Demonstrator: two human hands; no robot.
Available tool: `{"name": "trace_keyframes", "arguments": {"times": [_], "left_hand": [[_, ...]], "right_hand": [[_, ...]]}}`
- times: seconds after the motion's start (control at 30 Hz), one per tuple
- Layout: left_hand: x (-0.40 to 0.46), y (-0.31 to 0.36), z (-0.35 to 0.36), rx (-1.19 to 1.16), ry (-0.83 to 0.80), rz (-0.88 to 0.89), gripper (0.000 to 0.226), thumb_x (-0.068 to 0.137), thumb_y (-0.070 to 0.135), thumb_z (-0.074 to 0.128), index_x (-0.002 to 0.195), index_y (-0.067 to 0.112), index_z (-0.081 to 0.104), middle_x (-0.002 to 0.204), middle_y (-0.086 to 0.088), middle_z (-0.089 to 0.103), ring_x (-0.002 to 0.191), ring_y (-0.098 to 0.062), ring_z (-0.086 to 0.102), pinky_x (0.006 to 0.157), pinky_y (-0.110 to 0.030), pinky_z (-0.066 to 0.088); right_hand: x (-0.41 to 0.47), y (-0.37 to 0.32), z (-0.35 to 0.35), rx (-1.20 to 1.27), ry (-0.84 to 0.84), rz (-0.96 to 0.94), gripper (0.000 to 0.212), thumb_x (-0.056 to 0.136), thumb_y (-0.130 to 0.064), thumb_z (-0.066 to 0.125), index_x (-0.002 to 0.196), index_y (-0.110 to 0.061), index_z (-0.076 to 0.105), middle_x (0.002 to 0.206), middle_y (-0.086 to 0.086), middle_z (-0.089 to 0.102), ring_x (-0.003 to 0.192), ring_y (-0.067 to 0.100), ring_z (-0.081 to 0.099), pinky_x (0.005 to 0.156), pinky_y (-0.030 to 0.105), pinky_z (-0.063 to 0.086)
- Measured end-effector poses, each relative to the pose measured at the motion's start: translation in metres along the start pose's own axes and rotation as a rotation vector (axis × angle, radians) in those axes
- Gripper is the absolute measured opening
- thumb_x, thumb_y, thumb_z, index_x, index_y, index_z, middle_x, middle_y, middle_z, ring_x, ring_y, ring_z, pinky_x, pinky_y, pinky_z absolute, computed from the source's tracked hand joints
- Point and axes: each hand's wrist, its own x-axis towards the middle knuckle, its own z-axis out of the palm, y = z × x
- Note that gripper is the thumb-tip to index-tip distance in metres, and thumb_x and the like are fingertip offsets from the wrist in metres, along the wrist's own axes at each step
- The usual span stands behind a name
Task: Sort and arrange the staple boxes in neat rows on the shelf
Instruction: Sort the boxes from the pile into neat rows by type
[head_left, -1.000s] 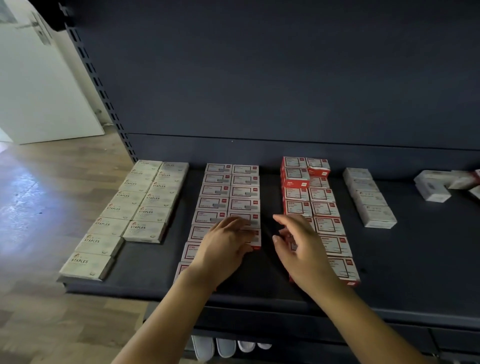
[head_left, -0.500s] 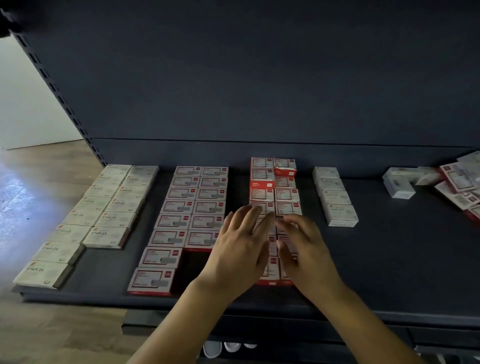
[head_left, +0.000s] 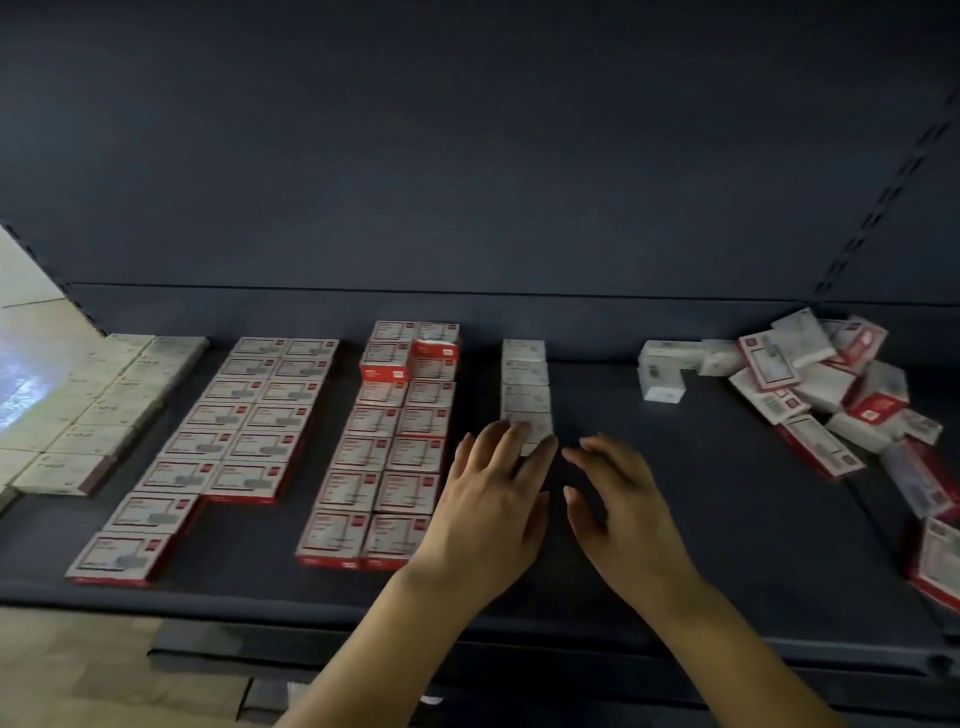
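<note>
Staple boxes lie in rows on a dark shelf (head_left: 701, 519). Cream boxes (head_left: 98, 410) form two columns at far left. Red-and-white boxes (head_left: 244, 415) fill a double row left of centre, and a second double row (head_left: 395, 441) sits in the middle with a few stacked at the back. A single column of white boxes (head_left: 524, 384) runs right of that. My left hand (head_left: 488, 509) hovers with spread fingers, its fingertips over the nearest white box. My right hand (head_left: 613, 509) is beside it, fingers loosely spread above bare shelf. Neither hand holds anything.
A loose pile of mixed red and white boxes (head_left: 831, 395) lies at the back right, with more along the right edge (head_left: 940, 561). Two white boxes (head_left: 665, 369) stand apart behind the hands. Wooden floor (head_left: 31, 322) shows at far left.
Both hands have shifted right, from the middle red-and-white double row to the near end of the white column. The view has also swung right, revealing the loose pile.
</note>
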Motion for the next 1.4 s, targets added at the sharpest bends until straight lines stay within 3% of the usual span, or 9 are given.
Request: {"name": "trace_keyframes", "arguments": {"times": [0.33,0.63,0.73,0.8,0.97,1.07,1.17,1.27,1.4], "left_hand": [[0.038,0.096,0.060,-0.024,-0.051,0.038,0.047,0.082,0.031,0.039,0.124,0.015,0.051,0.121,-0.007,0.058,0.113,-0.028,0.055,0.092,-0.046,0.049],[0.058,0.151,0.097,-0.050,-0.154,0.144,0.048,0.082,0.033,0.038,0.121,0.015,0.057,0.121,-0.007,0.058,0.112,-0.028,0.057,0.091,-0.047,0.049],[0.060,0.156,0.103,-0.075,-0.185,0.162,0.047,0.082,0.033,0.037,0.122,0.014,0.055,0.122,-0.007,0.057,0.115,-0.028,0.055,0.092,-0.049,0.049],[0.062,0.158,0.105,-0.084,-0.194,0.168,0.047,0.083,0.033,0.037,0.123,0.014,0.054,0.122,-0.006,0.056,0.116,-0.028,0.054,0.093,-0.048,0.048],[0.064,0.157,0.110,-0.101,-0.183,0.187,0.043,0.083,0.028,0.048,0.123,0.012,0.055,0.121,-0.008,0.057,0.115,-0.028,0.054,0.093,-0.049,0.047],[0.065,0.155,0.110,-0.092,-0.171,0.185,0.044,0.079,0.024,0.059,0.121,0.012,0.057,0.121,-0.009,0.057,0.114,-0.029,0.055,0.093,-0.049,0.047],[0.066,0.155,0.108,-0.093,-0.159,0.177,0.045,0.078,0.025,0.057,0.121,0.011,0.057,0.121,-0.009,0.058,0.115,-0.030,0.055,0.094,-0.047,0.045],[0.065,0.155,0.106,-0.098,-0.145,0.178,0.044,0.078,0.023,0.061,0.120,0.011,0.058,0.120,-0.010,0.058,0.114,-0.030,0.055,0.094,-0.047,0.045],[0.059,0.150,0.103,-0.119,-0.180,0.161,0.044,0.081,0.024,0.055,0.124,0.011,0.056,0.124,-0.011,0.056,0.118,-0.031,0.051,0.098,-0.047,0.041]], "right_hand": [[-0.031,0.095,-0.071,-0.014,0.043,0.070,0.035,0.075,-0.001,0.069,0.109,-0.002,0.064,0.114,0.014,0.058,0.110,0.018,0.044,0.094,0.036,0.039],[-0.064,0.151,-0.135,-0.126,0.185,0.256,0.026,0.076,-0.005,0.058,0.100,-0.002,0.068,0.102,0.014,0.064,0.093,0.030,0.059,0.081,0.029,0.042],[-0.077,0.163,-0.142,-0.213,0.175,0.328,0.032,0.068,0.009,0.073,0.098,-0.001,0.069,0.101,0.018,0.064,0.087,0.038,0.058,0.075,0.040,0.049],[-0.082,0.170,-0.145,-0.246,0.143,0.396,0.039,0.063,0.005,0.078,0.100,-0.002,0.069,0.104,0.019,0.063,0.091,0.042,0.056,0.075,0.053,0.050],[-0.084,0.171,-0.152,-0.237,-0.022,0.547,0.047,0.073,-0.015,0.076,0.118,-0.009,0.062,0.129,0.015,0.050,0.120,0.039,0.040,0.096,0.056,0.038],[-0.081,0.169,-0.164,-0.214,-0.207,0.561,0.060,0.085,-0.032,0.063,0.139,-0.024,0.039,0.151,0.000,0.019,0.137,0.023,0.010,0.110,0.043,0.019],[-0.080,0.171,-0.172,-0.249,-0.379,0.553,0.065,0.088,-0.030,0.058,0.143,-0.032,0.024,0.154,-0.007,-0.003,0.140,0.017,-0.008,0.113,0.037,0.009],[-0.080,0.174,-0.175,-0.213,-0.348,0.554,0.064,0.087,-0.020,0.060,0.143,-0.030,0.029,0.155,-0.007,0.004,0.139,0.016,-0.003,0.114,0.037,0.011],[-0.078,0.176,-0.171,-0.212,-0.257,0.536,0.064,0.082,-0.028,0.068,0.139,-0.029,0.037,0.150,-0.005,0.025,0.135,0.020,0.013,0.113,0.039,0.019]]}}
